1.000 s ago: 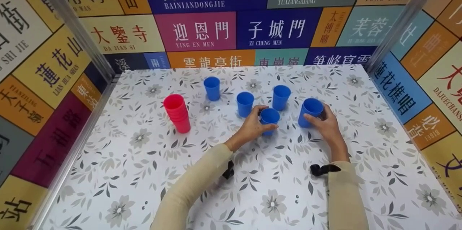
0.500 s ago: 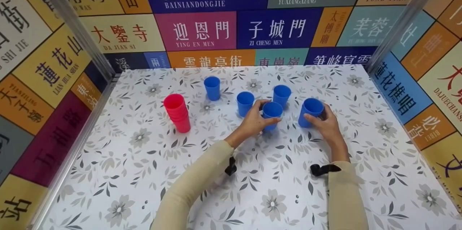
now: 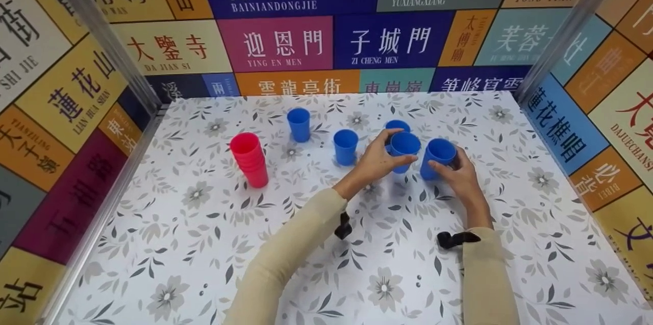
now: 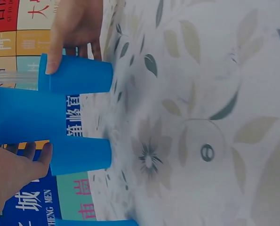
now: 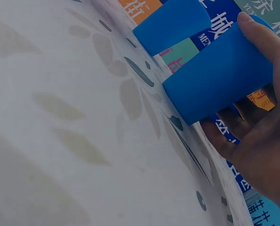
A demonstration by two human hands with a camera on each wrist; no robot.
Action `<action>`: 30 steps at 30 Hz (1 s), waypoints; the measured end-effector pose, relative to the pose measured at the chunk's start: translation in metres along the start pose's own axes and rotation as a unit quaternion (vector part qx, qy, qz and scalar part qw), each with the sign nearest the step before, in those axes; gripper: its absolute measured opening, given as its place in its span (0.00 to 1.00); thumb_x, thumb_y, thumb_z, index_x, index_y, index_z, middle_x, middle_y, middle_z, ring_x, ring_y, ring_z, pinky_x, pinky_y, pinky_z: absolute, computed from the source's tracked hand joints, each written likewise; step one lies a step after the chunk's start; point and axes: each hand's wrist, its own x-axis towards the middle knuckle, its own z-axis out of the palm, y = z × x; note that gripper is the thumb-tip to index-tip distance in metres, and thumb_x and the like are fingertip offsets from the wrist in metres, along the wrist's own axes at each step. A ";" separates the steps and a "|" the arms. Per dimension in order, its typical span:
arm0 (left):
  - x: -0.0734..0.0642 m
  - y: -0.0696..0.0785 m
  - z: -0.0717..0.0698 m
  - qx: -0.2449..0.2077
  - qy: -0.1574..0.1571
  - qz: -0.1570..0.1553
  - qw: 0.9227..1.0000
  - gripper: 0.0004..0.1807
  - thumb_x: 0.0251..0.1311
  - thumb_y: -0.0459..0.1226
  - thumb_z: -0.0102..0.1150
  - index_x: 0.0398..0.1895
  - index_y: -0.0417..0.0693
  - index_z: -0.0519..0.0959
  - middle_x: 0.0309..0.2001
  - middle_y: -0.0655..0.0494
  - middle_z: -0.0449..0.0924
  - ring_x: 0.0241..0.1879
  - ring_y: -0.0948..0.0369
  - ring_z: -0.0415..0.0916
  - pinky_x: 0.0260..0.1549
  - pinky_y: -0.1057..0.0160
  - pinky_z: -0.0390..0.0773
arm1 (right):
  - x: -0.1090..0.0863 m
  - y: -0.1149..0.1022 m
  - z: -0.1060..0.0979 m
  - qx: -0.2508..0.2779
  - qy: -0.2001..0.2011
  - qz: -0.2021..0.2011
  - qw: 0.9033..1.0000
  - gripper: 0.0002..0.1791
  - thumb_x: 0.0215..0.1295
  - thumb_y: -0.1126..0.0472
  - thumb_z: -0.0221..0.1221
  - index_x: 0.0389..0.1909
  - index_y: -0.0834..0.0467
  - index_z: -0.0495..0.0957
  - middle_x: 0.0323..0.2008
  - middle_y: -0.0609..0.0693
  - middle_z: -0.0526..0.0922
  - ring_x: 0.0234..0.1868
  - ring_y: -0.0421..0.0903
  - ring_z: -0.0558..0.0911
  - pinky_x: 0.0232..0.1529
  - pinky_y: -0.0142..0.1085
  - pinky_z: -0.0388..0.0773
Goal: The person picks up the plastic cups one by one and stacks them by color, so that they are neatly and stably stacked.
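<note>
My left hand point(image 3: 377, 160) grips a blue cup point(image 3: 404, 147) round its side, thumb in front. In the left wrist view this held cup point(image 4: 27, 115) is off the table, just beside the cup in the other hand. With thumb and fingers my right hand point(image 3: 465, 174) holds another upright blue cup point(image 3: 433, 164), its base at the tabletop. A second edge shows below that cup's rim in the left wrist view. Behind the left hand's cup stands a partly hidden blue cup point(image 3: 397, 125). Further left are two more upright blue cups, one nearer point(image 3: 345, 147) and one farther back point(image 3: 299, 125).
A stack of red cups point(image 3: 250, 160) stands left of the blue ones. The table point(image 3: 326, 274) has a white cover printed with grey leaves and flowers. Colourful panels with lettering point(image 3: 283, 42) enclose the back and both sides.
My left hand has carried its blue cup right and away from me, up close to the right hand's cup. The right hand and the other cups have stayed in place.
</note>
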 end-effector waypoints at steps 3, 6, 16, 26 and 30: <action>0.002 0.006 0.003 -0.002 -0.008 -0.007 1.000 0.41 0.56 0.49 0.73 0.72 0.58 0.65 0.70 0.51 0.69 0.68 0.55 0.70 0.64 0.55 0.76 | 0.000 0.000 0.000 -0.007 -0.001 0.003 1.000 0.48 0.64 0.54 0.68 0.78 0.58 0.52 0.75 0.62 0.62 0.77 0.57 0.60 0.79 0.50 0.54; 0.006 0.014 0.005 0.000 -0.014 -0.014 1.000 0.41 0.55 0.50 0.73 0.72 0.61 0.66 0.71 0.53 0.69 0.69 0.56 0.69 0.65 0.55 0.75 | 0.000 0.000 -0.001 -0.003 -0.005 -0.002 1.000 0.48 0.64 0.53 0.68 0.78 0.57 0.52 0.75 0.61 0.62 0.77 0.57 0.60 0.79 0.50 0.55; 0.016 0.041 0.018 0.008 -0.030 0.013 0.999 0.40 0.53 0.49 0.75 0.71 0.61 0.69 0.68 0.58 0.73 0.67 0.60 0.72 0.61 0.61 0.78 | -0.001 0.002 -0.001 -0.013 -0.017 -0.016 1.000 0.45 0.67 0.55 0.65 0.78 0.59 0.51 0.76 0.63 0.60 0.78 0.60 0.59 0.78 0.54 0.55; 0.025 0.062 0.028 0.029 -0.030 0.038 0.998 0.40 0.52 0.50 0.75 0.70 0.65 0.70 0.67 0.61 0.73 0.65 0.63 0.72 0.57 0.65 0.78 | 0.001 0.003 -0.001 -0.036 -0.014 0.012 0.999 0.49 0.65 0.47 0.66 0.79 0.53 0.49 0.77 0.62 0.58 0.79 0.61 0.56 0.79 0.57 0.51; 0.031 0.063 0.032 0.017 -0.019 0.031 0.999 0.40 0.52 0.50 0.75 0.70 0.66 0.70 0.67 0.60 0.73 0.65 0.62 0.72 0.57 0.62 0.79 | 0.000 -0.001 -0.002 -0.036 -0.016 0.015 0.999 0.48 0.66 0.49 0.65 0.79 0.55 0.49 0.77 0.63 0.57 0.79 0.62 0.56 0.79 0.57 0.50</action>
